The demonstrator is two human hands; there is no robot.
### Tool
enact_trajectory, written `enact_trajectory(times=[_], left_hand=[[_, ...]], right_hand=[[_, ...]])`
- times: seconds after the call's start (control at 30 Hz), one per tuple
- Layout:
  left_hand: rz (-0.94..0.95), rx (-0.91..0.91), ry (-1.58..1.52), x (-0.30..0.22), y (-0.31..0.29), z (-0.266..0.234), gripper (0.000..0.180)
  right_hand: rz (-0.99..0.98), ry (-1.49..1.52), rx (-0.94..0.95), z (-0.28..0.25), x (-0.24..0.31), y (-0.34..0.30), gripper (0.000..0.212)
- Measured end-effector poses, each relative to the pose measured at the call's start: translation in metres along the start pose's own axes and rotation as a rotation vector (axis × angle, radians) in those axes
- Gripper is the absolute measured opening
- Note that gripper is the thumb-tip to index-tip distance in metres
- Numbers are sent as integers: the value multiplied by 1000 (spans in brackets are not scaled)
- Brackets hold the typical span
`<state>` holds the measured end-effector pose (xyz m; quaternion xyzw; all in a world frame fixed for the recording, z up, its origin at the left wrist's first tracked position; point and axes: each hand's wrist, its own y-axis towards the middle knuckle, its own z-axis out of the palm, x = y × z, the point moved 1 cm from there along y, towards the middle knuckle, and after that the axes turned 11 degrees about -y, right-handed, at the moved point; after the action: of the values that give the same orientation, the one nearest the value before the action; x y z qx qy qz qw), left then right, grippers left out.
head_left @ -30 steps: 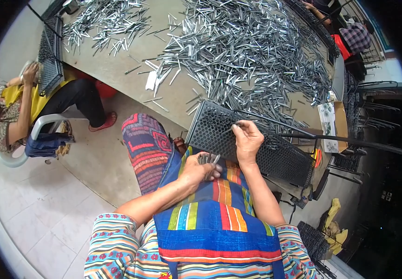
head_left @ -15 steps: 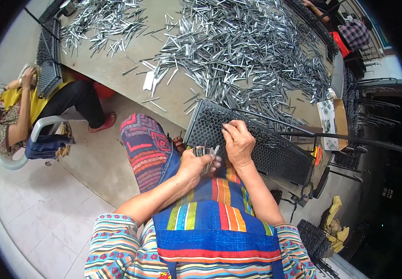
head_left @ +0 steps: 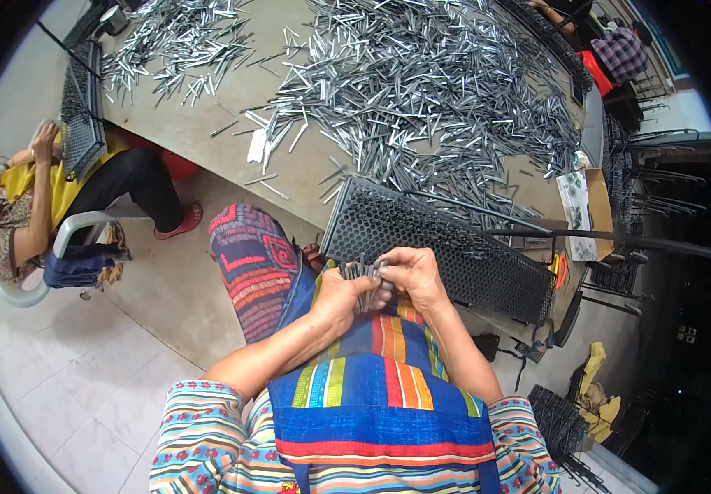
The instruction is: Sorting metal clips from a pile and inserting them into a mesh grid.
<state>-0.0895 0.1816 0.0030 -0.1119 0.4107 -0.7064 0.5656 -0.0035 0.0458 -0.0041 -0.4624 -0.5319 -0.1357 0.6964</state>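
My left hand (head_left: 341, 296) is closed around a bunch of slim grey metal pieces (head_left: 359, 272), their ends sticking up above the fingers. Right beside it, my right hand (head_left: 418, 280) pinches at the top of that bunch, fingertips on a slim piece. Just beyond both hands a black perforated rack (head_left: 454, 284) leans from my lap onto the table edge. Many small holes cover its face, and dark pieces stand in rows along its upper part. The exact shape of each piece is too small to make out.
A large heap of loose metal pieces (head_left: 421, 90) covers the table (head_left: 199, 123), with a smaller heap (head_left: 178, 45) at the far left. An open carton (head_left: 590, 214) and orange-handled scissors (head_left: 561, 270) lie at the right. On the left a seated person (head_left: 22, 198) handles another rack (head_left: 84, 107).
My right hand has come down and left from the rack's face to the bunch in my left hand. The left hand has stayed nearly in place.
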Motion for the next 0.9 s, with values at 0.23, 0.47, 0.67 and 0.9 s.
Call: enact_trajectory(times=[0.23,0.47,0.67,0.9], left_hand=[[138,-22,120,11,8,-6,10],[42,-71,114,8,4,-1,12],[-90,-114,163,16,0,-16,19],[-9,45,264,23,-3,-22,13]], right_hand=[[71,70,-178,14,-1,-7,5],[86,78,-131,4,-14,-3,4],[-352,-6,-573,-10,6,7,5],[-646,-456,-694,-15,11,25,7]])
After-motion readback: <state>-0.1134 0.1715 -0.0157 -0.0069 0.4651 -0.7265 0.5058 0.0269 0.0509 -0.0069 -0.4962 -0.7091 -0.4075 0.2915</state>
